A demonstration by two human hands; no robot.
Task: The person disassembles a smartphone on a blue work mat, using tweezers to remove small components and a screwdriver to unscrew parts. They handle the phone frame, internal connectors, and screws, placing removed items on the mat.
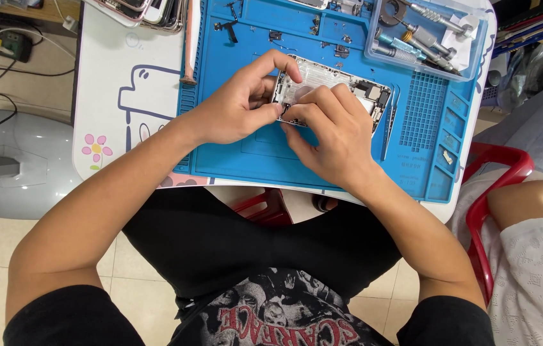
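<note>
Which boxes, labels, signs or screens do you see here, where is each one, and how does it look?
Clear plastic box: far right corner of the blue work mat, rectangular, holds metal screwdriver handles.
Opened phone body: mat centre, silver, held by left hand and right hand.
Stacked phone frames: far left table edge, pale.
No lit screens or signs visible.

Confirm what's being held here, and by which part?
An opened phone body lying on the blue mat. The left hand pinches its left end; the right hand presses fingertips on the same end's inside. Any small part between them is hidden.
</note>
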